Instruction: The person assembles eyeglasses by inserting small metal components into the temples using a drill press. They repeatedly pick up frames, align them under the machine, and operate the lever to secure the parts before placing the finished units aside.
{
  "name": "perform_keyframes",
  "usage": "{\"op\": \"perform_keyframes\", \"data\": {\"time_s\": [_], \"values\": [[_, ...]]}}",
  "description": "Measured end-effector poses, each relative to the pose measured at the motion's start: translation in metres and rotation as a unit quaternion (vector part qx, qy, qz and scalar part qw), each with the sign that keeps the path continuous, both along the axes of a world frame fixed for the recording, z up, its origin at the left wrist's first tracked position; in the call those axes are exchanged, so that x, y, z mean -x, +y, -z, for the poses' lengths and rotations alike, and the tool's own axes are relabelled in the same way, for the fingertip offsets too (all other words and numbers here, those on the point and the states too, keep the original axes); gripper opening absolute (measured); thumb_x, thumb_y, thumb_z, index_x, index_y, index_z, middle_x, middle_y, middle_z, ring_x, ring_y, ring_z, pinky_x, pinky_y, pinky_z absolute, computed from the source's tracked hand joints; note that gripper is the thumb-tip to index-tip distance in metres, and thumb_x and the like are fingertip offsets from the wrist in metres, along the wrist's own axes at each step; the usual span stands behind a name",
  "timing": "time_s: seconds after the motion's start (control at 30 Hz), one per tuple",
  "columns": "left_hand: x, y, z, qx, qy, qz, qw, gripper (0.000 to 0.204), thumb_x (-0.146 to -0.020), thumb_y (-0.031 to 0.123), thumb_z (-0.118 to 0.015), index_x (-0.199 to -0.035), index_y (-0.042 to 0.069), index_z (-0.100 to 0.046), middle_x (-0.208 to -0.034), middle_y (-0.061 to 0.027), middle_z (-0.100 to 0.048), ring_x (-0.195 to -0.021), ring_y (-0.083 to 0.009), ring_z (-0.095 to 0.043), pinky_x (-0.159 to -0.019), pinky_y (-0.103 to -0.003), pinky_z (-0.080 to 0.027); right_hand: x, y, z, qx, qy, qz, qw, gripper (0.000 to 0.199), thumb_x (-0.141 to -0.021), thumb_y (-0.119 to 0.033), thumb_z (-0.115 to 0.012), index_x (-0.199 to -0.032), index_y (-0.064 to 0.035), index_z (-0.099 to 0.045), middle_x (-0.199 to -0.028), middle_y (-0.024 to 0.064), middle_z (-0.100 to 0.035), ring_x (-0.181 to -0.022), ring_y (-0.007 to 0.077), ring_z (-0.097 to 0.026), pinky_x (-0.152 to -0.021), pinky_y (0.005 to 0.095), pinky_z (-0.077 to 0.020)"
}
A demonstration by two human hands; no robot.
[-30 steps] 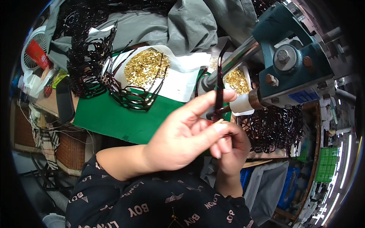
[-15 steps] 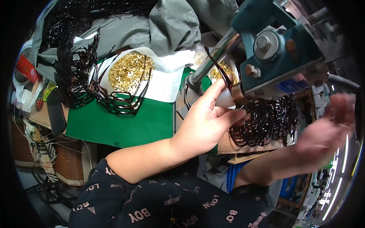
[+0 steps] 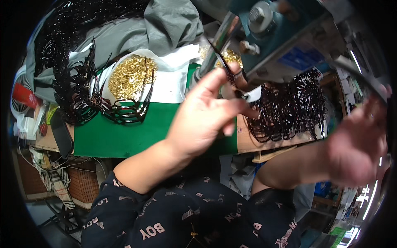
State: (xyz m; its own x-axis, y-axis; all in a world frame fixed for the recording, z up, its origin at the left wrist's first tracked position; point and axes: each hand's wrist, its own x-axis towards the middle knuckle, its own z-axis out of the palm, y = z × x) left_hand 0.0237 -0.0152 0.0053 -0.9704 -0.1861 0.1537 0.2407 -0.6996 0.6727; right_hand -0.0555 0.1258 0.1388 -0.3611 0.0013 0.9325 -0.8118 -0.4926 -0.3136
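Observation:
My left hand (image 3: 202, 111) is closed at the fingertips on a dark brown eyeglass frame (image 3: 223, 60), under the head of a teal hand press (image 3: 285, 37). One thin temple sticks up past my fingers; the rest of the frame is mostly hidden by my hand and the press. Off to the right, my right hand (image 3: 357, 140) is raised and smeared by motion. Its fingertips overlap the end of the press's dark lever (image 3: 362, 76); whether they grip it does not show.
Gold-coloured small metal parts (image 3: 130, 76) fill a white tray on the left, with more behind the press. Several dark eyeglass frames (image 3: 128, 113) rest on the green mat (image 3: 120, 140). A heap of dark frames (image 3: 289, 107) lies right of my left hand. A small fan (image 3: 20, 93) stands far left.
My view has shifted, so the bench and press appear further left. My right hand's fingers are now higher, overlapping the lever's end. The eyeglass frame stays in my left hand under the press.

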Motion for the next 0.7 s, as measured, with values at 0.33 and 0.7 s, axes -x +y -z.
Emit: {"op": "perform_keyframes", "data": {"time_s": [0.33, 0.7], "values": [[-0.071, -0.106, 0.045, 0.001, -0.070, -0.247, 0.967, 0.035, -0.093, 0.014, -0.042, -0.123, -0.004, -0.045, -0.077, 0.0004, -0.053, -0.045, -0.0040, -0.036, -0.040, -0.014, -0.029, 0.143, -0.038, 0.200, -0.705, 0.008, 0.289, 0.647, 0.040, -0.078, -0.019, -0.060, -0.115, -0.0036, -0.054, -0.110, 0.0194, -0.057, -0.093, 0.0313, -0.059, -0.082, 0.0373, -0.0463], [-0.103, -0.138, 0.043, 0.356, -0.116, -0.197, 0.906, 0.074, -0.070, -0.003, -0.062, -0.136, 0.003, -0.030, -0.138, -0.0107, -0.034, -0.111, -0.0168, -0.044, -0.084, -0.025, -0.041, 0.198, -0.069, 0.259, -0.695, -0.002, 0.331, 0.639, 0.024, -0.077, -0.018, -0.061, -0.096, -0.0033, -0.058, -0.091, 0.0168, -0.060, -0.080, 0.0299, -0.060, -0.074, 0.0367, -0.0474]]}}
